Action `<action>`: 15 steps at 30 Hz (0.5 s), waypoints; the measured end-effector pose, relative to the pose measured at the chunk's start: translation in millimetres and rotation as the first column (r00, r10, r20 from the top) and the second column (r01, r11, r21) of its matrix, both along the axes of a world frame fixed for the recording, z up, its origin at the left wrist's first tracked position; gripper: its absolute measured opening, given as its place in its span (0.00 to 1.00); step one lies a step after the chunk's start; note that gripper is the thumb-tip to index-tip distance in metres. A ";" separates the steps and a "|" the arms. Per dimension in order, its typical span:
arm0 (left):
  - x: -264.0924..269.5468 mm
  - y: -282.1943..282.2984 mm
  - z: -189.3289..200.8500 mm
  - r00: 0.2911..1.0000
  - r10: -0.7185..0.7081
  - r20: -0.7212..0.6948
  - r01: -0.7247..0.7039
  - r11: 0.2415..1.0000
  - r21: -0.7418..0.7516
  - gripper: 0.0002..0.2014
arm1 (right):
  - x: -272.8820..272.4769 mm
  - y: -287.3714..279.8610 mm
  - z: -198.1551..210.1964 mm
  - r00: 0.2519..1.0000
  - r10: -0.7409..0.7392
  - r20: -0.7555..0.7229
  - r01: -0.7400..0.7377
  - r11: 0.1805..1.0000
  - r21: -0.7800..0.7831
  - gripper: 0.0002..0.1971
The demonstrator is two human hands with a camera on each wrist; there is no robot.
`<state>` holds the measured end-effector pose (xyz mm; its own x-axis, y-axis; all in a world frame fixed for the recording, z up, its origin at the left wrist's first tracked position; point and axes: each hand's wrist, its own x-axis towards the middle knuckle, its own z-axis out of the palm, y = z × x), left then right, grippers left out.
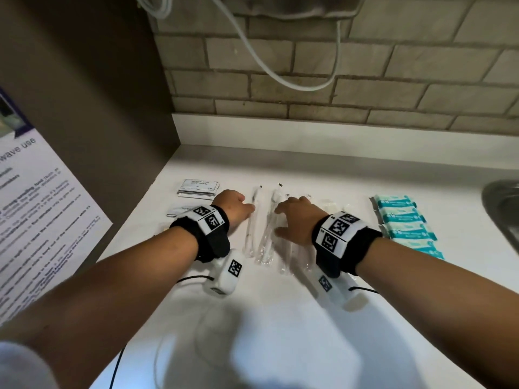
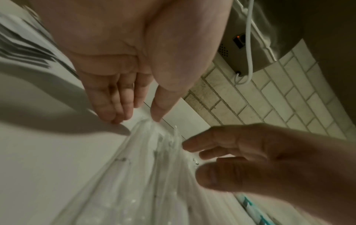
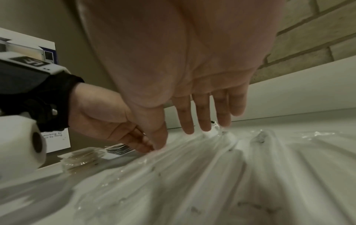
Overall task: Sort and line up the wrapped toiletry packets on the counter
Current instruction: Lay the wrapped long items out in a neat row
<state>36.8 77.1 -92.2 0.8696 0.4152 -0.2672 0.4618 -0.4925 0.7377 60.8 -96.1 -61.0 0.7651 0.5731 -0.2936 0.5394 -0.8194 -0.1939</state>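
Several long clear-wrapped packets [image 1: 264,231] lie side by side in the middle of the white counter [image 1: 280,318]. My left hand [image 1: 238,209] is at their left edge, and its straight fingertips [image 2: 157,117] touch the wrappers [image 2: 144,175] near their far ends. My right hand [image 1: 283,220] is spread flat over the packets on the right, its fingers [image 3: 187,124] straight and its thumb [image 3: 159,141] down on the plastic [image 3: 212,175]. Neither hand grips anything. A stack of grey shampoo sachets [image 1: 198,188] lies at the far left, and teal packets [image 1: 404,220] form a column at the right.
More flat packets [image 1: 179,211] lie under my left wrist; in the right wrist view they show as a small clear stack [image 3: 80,158]. A metal sink [image 1: 502,209] borders the counter on the right, and a brown cabinet wall with a notice [image 1: 42,220] on the left. A white cord [image 1: 280,77] hangs on the tiled backsplash.
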 end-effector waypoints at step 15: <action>-26.7 -5.8 1.1 0.959 -0.246 -0.140 0.281 0.894 0.349 0.19 | -6.5 15.5 -10.1 0.982 -0.125 -0.145 0.142 0.983 0.119 0.37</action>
